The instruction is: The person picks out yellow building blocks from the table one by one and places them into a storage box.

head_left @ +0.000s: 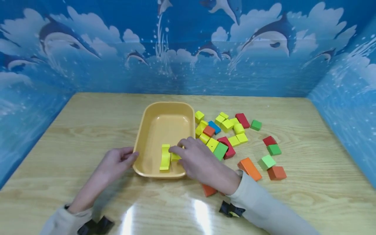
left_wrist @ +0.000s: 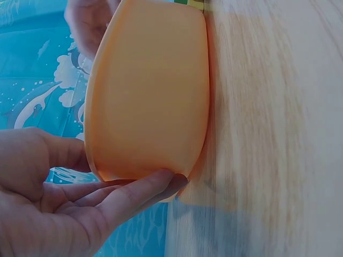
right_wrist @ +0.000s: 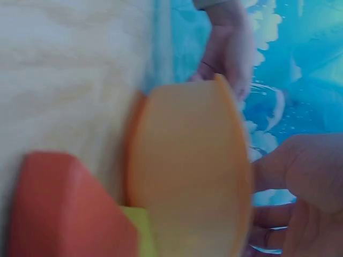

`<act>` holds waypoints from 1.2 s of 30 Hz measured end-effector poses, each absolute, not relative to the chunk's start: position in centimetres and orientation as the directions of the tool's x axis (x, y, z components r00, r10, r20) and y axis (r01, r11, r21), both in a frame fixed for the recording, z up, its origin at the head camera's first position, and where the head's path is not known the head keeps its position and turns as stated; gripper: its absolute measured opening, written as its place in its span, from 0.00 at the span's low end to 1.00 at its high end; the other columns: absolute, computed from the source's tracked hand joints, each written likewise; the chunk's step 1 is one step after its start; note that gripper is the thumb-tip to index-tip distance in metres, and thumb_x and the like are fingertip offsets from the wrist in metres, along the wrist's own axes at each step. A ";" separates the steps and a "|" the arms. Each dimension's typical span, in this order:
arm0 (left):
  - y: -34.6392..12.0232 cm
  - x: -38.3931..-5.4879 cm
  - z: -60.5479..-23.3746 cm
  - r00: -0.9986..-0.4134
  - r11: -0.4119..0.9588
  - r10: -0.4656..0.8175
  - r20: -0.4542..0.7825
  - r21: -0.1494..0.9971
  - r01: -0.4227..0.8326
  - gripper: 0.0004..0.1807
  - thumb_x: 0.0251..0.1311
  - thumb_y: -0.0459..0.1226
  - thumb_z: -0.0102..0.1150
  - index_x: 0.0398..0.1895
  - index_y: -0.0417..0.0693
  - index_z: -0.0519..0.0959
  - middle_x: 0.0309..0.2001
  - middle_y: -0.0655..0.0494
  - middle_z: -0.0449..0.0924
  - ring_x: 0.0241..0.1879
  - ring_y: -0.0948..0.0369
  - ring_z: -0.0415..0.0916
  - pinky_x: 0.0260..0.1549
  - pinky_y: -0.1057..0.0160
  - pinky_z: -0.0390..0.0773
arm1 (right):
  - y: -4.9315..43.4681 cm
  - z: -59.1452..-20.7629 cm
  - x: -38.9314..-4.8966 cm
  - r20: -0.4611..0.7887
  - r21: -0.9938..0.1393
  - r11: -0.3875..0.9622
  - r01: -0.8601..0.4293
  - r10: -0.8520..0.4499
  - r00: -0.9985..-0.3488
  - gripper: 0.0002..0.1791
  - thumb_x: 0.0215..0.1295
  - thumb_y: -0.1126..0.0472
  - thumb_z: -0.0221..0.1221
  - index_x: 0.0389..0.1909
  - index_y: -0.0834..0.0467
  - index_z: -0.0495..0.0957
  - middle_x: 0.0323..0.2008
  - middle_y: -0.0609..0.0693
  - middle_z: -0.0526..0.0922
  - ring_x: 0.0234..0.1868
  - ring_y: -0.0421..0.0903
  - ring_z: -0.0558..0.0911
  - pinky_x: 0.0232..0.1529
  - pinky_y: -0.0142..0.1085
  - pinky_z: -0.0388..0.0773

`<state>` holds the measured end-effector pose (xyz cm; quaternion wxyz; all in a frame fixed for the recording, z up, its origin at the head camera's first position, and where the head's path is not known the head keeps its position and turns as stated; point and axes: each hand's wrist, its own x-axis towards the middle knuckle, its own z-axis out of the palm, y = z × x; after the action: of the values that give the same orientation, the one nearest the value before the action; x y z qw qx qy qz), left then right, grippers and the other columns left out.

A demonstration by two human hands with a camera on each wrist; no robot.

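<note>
A tan plastic tray [head_left: 164,130] lies on the table, and my left hand [head_left: 117,163] holds its left rim. In the left wrist view, the thumb of that hand [left_wrist: 59,198] is at the rim, while the fingers lie along the tray's outer wall [left_wrist: 150,96]. My right hand [head_left: 202,163] reaches over the right rim and pinches a small yellow block [head_left: 175,157] low inside the tray, partly covered by the fingers. Just left of it lies a yellow arch-shaped block [head_left: 165,158]. In the right wrist view, the tray's wall hides the fingertips of the right hand [right_wrist: 305,198].
Right of the tray many wooden blocks are scattered: yellow [head_left: 227,125], red [head_left: 242,120], green [head_left: 220,151], blue [head_left: 214,127] and orange [head_left: 249,168]. An orange-red block [head_left: 209,190] sits below the right forearm. A dolphin-printed backdrop [head_left: 188,65] closes off the table's back and sides.
</note>
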<state>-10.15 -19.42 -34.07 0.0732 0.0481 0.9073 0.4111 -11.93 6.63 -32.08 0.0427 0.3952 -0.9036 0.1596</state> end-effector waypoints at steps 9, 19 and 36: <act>-19.3 -10.0 -34.0 -0.985 0.658 0.160 -0.058 0.751 0.062 0.15 0.68 0.34 0.51 0.46 0.28 0.79 0.32 0.48 0.84 0.29 0.62 0.74 0.25 0.67 0.74 | 5.6 -32.5 -12.2 0.055 -0.314 0.701 -0.641 -0.660 -0.749 0.14 0.57 0.60 0.68 0.44 0.54 0.79 0.32 0.45 0.83 0.37 0.44 0.79 0.49 0.41 0.70; -19.3 -9.9 -34.0 -0.986 0.661 0.150 -0.074 0.749 0.045 0.16 0.68 0.34 0.51 0.48 0.28 0.78 0.33 0.47 0.84 0.31 0.61 0.75 0.27 0.67 0.75 | 5.6 -33.1 -12.3 0.136 -0.298 0.665 -0.685 -0.680 -0.720 0.04 0.57 0.63 0.66 0.28 0.52 0.80 0.19 0.40 0.77 0.22 0.41 0.72 0.39 0.39 0.72; -19.3 -9.9 -34.2 -0.985 0.655 0.140 -0.101 0.756 0.016 0.19 0.69 0.35 0.51 0.54 0.24 0.74 0.36 0.44 0.84 0.32 0.60 0.77 0.28 0.67 0.76 | 5.6 -33.4 -12.6 -0.001 -0.343 0.623 -0.703 -0.748 -0.663 0.08 0.71 0.57 0.55 0.39 0.55 0.80 0.13 0.39 0.68 0.15 0.38 0.67 0.26 0.29 0.68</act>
<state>-9.88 -19.27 -34.23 0.0752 0.0431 0.9064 0.4134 -12.58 5.59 -33.36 -0.0718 0.4039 -0.8981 0.1587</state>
